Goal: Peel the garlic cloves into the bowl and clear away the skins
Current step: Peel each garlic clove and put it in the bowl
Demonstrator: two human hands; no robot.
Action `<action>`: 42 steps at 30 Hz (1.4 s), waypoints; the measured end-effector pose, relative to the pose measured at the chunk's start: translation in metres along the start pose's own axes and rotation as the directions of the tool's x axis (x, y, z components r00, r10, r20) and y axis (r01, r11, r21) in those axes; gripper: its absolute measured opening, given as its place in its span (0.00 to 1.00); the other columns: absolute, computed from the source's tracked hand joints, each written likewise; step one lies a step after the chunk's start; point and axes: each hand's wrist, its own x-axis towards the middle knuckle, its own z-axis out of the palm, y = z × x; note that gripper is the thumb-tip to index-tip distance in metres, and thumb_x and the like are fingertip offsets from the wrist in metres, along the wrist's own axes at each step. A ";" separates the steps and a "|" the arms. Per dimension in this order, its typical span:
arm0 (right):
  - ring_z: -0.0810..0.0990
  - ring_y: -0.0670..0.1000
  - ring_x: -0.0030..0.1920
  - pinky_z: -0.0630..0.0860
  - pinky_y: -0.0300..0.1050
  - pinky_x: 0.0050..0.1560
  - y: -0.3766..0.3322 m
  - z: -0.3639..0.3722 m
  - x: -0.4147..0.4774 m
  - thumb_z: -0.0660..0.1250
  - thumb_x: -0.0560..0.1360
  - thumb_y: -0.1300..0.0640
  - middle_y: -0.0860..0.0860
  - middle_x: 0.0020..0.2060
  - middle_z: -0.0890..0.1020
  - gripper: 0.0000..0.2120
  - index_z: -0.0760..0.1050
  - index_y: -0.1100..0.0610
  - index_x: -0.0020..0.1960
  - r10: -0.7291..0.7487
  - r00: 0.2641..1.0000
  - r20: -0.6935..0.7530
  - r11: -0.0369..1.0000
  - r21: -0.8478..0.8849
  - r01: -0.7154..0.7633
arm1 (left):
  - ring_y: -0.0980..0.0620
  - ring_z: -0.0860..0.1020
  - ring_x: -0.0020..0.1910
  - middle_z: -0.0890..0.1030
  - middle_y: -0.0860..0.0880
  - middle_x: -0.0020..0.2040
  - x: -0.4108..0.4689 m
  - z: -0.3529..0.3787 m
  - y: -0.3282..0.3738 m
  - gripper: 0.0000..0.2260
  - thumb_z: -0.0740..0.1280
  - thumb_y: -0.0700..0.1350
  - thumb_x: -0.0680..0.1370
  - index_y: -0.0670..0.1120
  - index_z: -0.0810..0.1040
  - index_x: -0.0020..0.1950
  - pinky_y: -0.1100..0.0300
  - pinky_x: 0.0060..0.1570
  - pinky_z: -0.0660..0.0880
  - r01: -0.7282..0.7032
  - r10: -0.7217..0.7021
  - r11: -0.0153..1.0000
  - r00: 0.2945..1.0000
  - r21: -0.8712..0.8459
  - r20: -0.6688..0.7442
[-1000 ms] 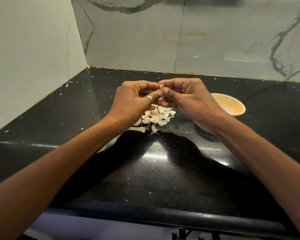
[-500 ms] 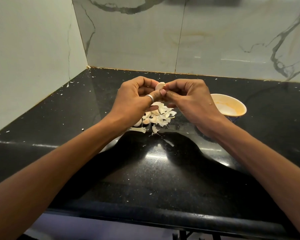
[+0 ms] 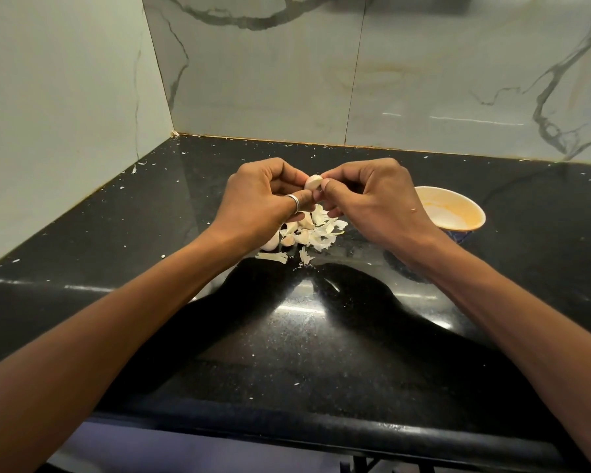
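Observation:
A pale garlic clove (image 3: 313, 182) is held up between both hands above the black counter. My left hand (image 3: 263, 199), with a ring on the thumb, pinches the clove from the left. My right hand (image 3: 372, 196) pinches its right end with thumb and fingertips. Beneath the hands lies a heap of papery garlic skins (image 3: 316, 233) with a few unpeeled cloves (image 3: 287, 240) mixed in at its left. An orange-rimmed bowl (image 3: 471, 213) stands to the right, partly hidden behind my right wrist.
The black stone counter (image 3: 287, 336) runs into a corner of marble-tiled walls (image 3: 253, 80) at the left and back. Small skin flakes are scattered over the counter. Its rounded front edge (image 3: 321, 435) is close to me.
Both hands have stayed together above the skin heap, working the clove. More of the pale clove now shows between the fingertips than a second ago.

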 end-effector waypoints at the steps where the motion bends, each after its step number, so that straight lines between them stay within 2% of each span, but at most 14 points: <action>1: 0.86 0.49 0.36 0.84 0.56 0.44 0.000 0.000 0.000 0.70 0.78 0.57 0.51 0.35 0.87 0.08 0.88 0.52 0.45 -0.010 1.000 0.001 1.000 -0.006 0.010 | 0.51 0.87 0.42 0.87 0.46 0.42 0.000 0.000 0.000 0.07 0.76 0.38 0.74 0.41 0.83 0.51 0.55 0.44 0.84 -0.007 0.007 1.000 1.000 0.007 0.007; 6: 0.86 0.56 0.37 0.83 0.59 0.41 0.002 -0.001 0.000 0.71 0.78 0.56 0.52 0.34 0.86 0.07 0.87 0.49 0.48 -0.054 0.998 0.025 0.998 -0.028 0.054 | 0.51 0.87 0.44 0.87 0.44 0.44 0.001 -0.004 0.000 0.11 0.77 0.42 0.73 0.41 0.85 0.54 0.58 0.43 0.83 -0.046 0.045 0.999 0.998 0.027 0.036; 11: 0.85 0.58 0.36 0.83 0.61 0.40 0.002 -0.001 -0.001 0.69 0.77 0.54 0.51 0.34 0.86 0.08 0.87 0.51 0.48 -0.089 0.995 0.048 0.995 -0.049 0.091 | 0.50 0.87 0.42 0.86 0.42 0.44 0.000 -0.002 0.000 0.09 0.76 0.38 0.73 0.39 0.84 0.52 0.62 0.42 0.82 -0.012 0.012 1.000 0.999 -0.010 0.041; 21: 0.84 0.56 0.34 0.80 0.56 0.37 0.001 -0.001 -0.004 0.67 0.76 0.51 0.51 0.32 0.85 0.11 0.88 0.52 0.47 -0.122 0.992 0.035 0.987 -0.103 0.125 | 0.46 0.87 0.42 0.86 0.40 0.44 0.000 -0.001 -0.002 0.08 0.76 0.35 0.73 0.38 0.85 0.51 0.58 0.43 0.83 -0.024 0.028 0.998 0.998 -0.060 0.056; 25: 0.84 0.55 0.33 0.80 0.55 0.35 0.001 0.000 -0.005 0.67 0.74 0.54 0.51 0.30 0.84 0.09 0.87 0.49 0.43 -0.096 0.995 0.012 0.991 -0.096 0.097 | 0.45 0.87 0.43 0.86 0.40 0.44 -0.002 0.000 -0.002 0.08 0.75 0.34 0.73 0.38 0.85 0.51 0.57 0.45 0.84 -0.008 0.015 0.997 0.996 -0.079 0.084; 27: 0.84 0.54 0.33 0.81 0.55 0.37 0.001 0.001 -0.006 0.68 0.73 0.54 0.51 0.29 0.84 0.09 0.86 0.51 0.40 -0.051 0.999 -0.005 0.997 -0.054 0.051 | 0.44 0.87 0.44 0.86 0.39 0.44 -0.002 0.000 -0.001 0.07 0.74 0.33 0.73 0.37 0.84 0.51 0.57 0.45 0.84 0.019 -0.007 0.992 0.995 -0.125 0.095; 31: 0.85 0.52 0.35 0.85 0.57 0.46 -0.001 0.002 -0.003 0.72 0.74 0.58 0.54 0.33 0.86 0.06 0.86 0.56 0.41 0.113 0.994 0.008 0.976 0.186 -0.112 | 0.44 0.86 0.46 0.86 0.39 0.45 -0.003 0.000 0.003 0.06 0.74 0.34 0.74 0.39 0.84 0.50 0.56 0.50 0.83 0.093 -0.063 0.967 0.989 -0.236 0.130; 38: 0.83 0.52 0.36 0.81 0.47 0.43 -0.001 0.001 -0.001 0.72 0.75 0.63 0.60 0.38 0.86 0.04 0.85 0.62 0.44 0.249 0.966 0.068 0.902 0.348 -0.257 | 0.51 0.86 0.43 0.86 0.40 0.47 -0.002 -0.001 0.003 0.09 0.72 0.37 0.76 0.39 0.83 0.56 0.60 0.47 0.83 0.116 -0.083 0.971 0.983 -0.210 0.161; 42: 0.82 0.50 0.36 0.81 0.42 0.40 -0.004 0.000 -0.002 0.70 0.76 0.66 0.60 0.37 0.85 0.04 0.83 0.66 0.46 0.274 0.958 0.090 0.870 0.401 -0.286 | 0.50 0.86 0.45 0.86 0.39 0.48 -0.001 -0.001 0.001 0.09 0.70 0.37 0.79 0.39 0.82 0.58 0.59 0.47 0.83 0.089 -0.060 0.982 0.983 -0.169 0.171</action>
